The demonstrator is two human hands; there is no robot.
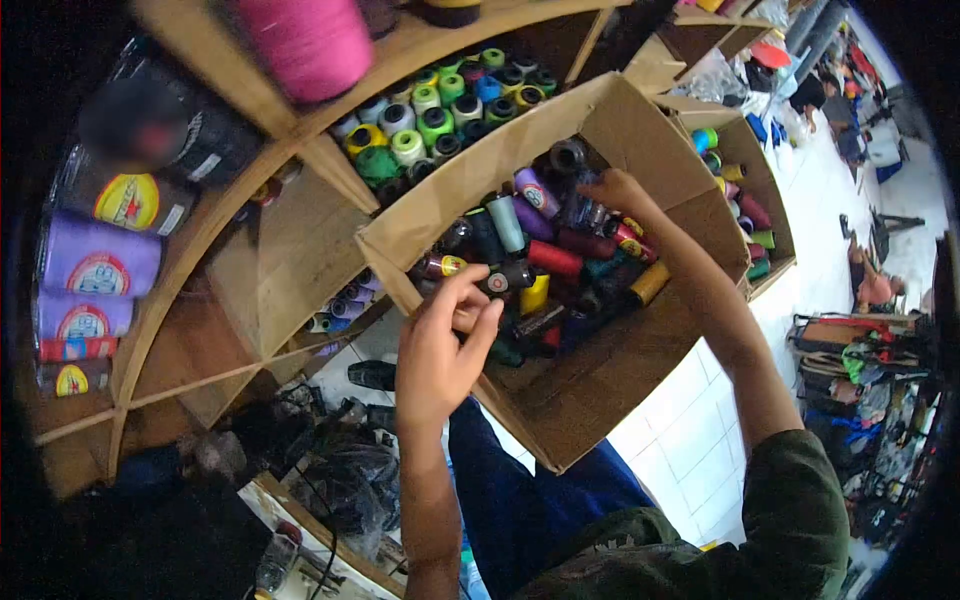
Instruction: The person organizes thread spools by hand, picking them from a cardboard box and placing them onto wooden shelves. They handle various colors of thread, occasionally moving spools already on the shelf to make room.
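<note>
A cardboard box (610, 385) full of thread spools in many colours sits tilted above my legs. Over its left edge is my left hand (445, 345), thumb and bent fingers apart with nothing visible between them. A black spool (508, 277) lies right by its fingertips. My right hand (615, 195) reaches deep into the far side of the box, its fingers closed on a dark thread spool (578, 212), partly hidden among the others. Close around lie a light grey spool (506, 224), a red spool (554, 259) and a gold spool (650, 284).
Wooden shelving (330, 165) curves along the left and top, holding green and yellow spools (435, 123), lilac spools (95, 265) and a large pink spool (308, 45). A second spool box (775, 190) stands to the right, over white floor tiles (690, 440). Clutter lies at lower left.
</note>
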